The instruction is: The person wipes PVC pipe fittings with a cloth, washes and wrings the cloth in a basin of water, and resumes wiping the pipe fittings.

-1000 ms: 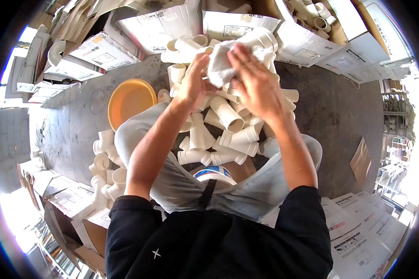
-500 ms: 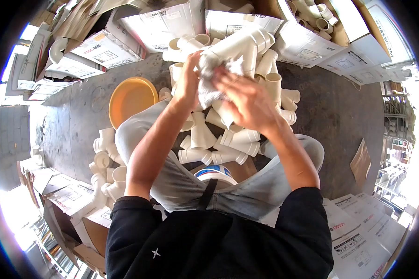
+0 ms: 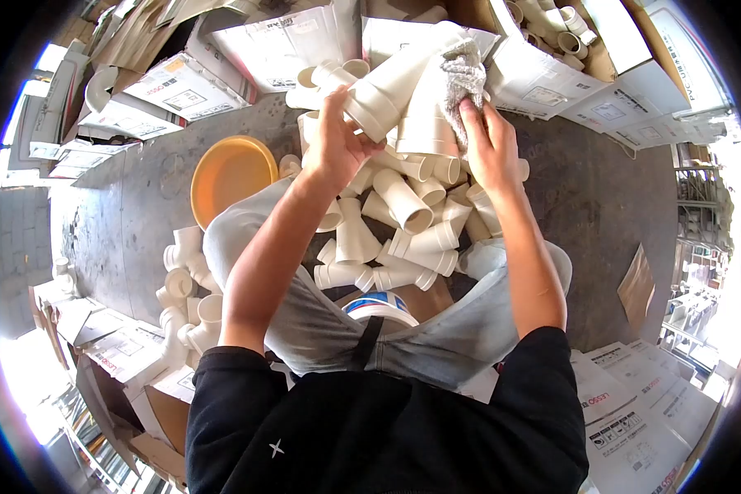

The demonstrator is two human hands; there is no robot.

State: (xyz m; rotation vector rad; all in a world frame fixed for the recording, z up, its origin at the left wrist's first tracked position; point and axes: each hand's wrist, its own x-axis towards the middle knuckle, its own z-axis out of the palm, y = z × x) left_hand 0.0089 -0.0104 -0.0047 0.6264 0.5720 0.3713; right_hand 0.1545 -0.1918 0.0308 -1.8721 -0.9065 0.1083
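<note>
A large white Y-shaped pipe fitting is raised over a pile of smaller white pipe fittings. My left hand grips it at the end of its left arm, thumb on top and fingers underneath. In my right hand is a bunched grey-white cloth, pressed along the outer right side of the fitting's other arm. The cloth covers part of that side. Both open ends of the arms point down toward me.
An orange basin stands on the dark floor left of the pile. Cardboard boxes line the far side, one at right holding fittings. More fittings lie at lower left. I sit on a white bucket.
My right hand and the cloth have moved right, from the near left end to the fitting's right side. The fitting has turned, so both arm ends now show.
</note>
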